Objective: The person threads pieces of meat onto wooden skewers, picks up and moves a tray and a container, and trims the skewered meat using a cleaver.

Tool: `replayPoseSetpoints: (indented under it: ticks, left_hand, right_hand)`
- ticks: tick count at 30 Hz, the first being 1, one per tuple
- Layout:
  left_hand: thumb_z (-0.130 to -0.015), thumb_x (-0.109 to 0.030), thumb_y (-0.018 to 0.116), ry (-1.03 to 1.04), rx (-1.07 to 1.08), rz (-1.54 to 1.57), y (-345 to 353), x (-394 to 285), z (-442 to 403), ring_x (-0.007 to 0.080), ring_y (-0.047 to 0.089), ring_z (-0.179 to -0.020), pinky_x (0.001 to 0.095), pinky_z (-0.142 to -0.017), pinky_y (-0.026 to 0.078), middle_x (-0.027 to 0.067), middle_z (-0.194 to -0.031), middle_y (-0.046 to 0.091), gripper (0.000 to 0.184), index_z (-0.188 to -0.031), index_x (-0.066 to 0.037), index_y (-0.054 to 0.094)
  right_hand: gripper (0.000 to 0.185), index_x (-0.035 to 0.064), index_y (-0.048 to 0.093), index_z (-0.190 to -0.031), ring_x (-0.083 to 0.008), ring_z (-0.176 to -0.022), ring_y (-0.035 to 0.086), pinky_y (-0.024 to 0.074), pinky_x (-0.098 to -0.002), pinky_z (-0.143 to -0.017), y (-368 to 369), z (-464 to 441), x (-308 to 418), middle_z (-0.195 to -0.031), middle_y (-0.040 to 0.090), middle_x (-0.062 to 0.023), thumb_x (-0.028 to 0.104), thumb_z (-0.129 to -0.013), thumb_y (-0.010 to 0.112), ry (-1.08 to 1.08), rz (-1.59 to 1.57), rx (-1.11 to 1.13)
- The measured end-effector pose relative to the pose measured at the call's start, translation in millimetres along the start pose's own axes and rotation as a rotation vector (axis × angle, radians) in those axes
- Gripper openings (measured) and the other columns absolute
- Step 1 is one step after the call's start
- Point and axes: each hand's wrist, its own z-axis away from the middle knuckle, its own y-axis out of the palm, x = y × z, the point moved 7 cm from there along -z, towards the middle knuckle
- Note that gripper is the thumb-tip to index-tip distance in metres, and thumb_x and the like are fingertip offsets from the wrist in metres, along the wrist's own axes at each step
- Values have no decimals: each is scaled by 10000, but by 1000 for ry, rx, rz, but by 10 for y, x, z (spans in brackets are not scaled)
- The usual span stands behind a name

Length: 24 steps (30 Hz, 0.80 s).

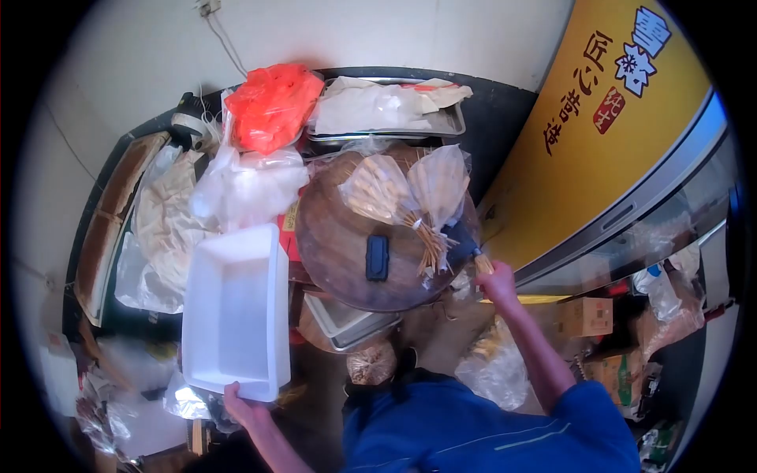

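Observation:
My left hand [243,407] is closed on the near rim of a deep white plastic tub [281,315], whose inside looks bare. What bears the tub's far end is hidden. My right hand [497,282] grips the wooden handle of a cleaver [464,241]; its dark blade lies at the right edge of a round wooden chopping board [335,272]. Beside the blade, two clear bags of skewered food [377,189] [436,185] rest on the board, their sticks bunched toward me. A small black case [377,258] lies near the board's middle.
A red plastic bag [276,106], white bags [252,185] and a covered metal tray [453,118] are at the back. The yellow fridge [599,142] stands close on the right. Below it are cardboard boxes [585,317] and a clear bag [497,366] on the floor.

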Motion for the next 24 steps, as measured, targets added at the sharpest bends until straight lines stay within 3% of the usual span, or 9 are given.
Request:
replayPoseSetpoints:
  ticks: [4, 10, 15, 18, 20, 24]
  left_hand:
    - [-684, -84, 549, 7, 22, 14, -299, 95, -46, 323, 504, -1135, 447, -963, 447, 157, -1173, 502, 650, -1304, 30, 388]
    - [-681, -87, 541, -43, 48, 13, -486, 78, 52, 312, 515, -1114, 436, -940, 455, 151, -1156, 511, 607, -1263, 42, 425]
    - [-667, -83, 533, -83, 89, 9, -685, 134, 36, 313, 525, -1100, 434, -941, 458, 146, -1152, 519, 593, -1241, 41, 446]
    - [-657, -77, 527, -96, 99, 10, -758, 159, 47, 318, 523, -1105, 436, -947, 457, 150, -1154, 521, 611, -1250, 44, 441]
    - [-651, -89, 515, -92, 53, 22, -871, 155, 87, 283, 541, -1016, 408, -865, 468, 133, -1041, 541, 444, -1066, 67, 546]
    - [-640, -64, 489, -109, 86, 66, -1132, 103, 161, 297, 560, -967, 415, -827, 494, 143, -989, 539, 363, -971, 72, 544]
  right_hand:
    - [195, -20, 562, -794, -158, -438, 520, 426, -291, -405, -115, 79, -186, -608, 558, -73, 65, -644, 652, -39, 14, -86]
    - [160, 16, 525, -807, -118, -423, 462, 376, -258, -389, -287, 581, -342, -594, 514, -42, 48, -693, 633, 82, -306, -243]
    - [141, 41, 507, -833, -89, -442, 443, 348, -236, -386, -316, 1067, -245, -615, 497, -19, 37, -736, 608, -76, -400, -350]
    - [129, 47, 515, -844, -78, -470, 454, 348, -224, -406, -201, 1376, -135, -644, 505, -11, 38, -747, 599, -144, -396, -333]
    - [154, 41, 529, -884, -76, -492, 465, 361, -222, -425, -23, 1564, -39, -648, 504, -7, 33, -746, 596, -183, -442, -267]
    - [216, 38, 541, -925, -80, -489, 460, 369, -215, -448, 465, 1755, 38, -699, 524, -2, 9, -721, 607, -172, -503, -9]
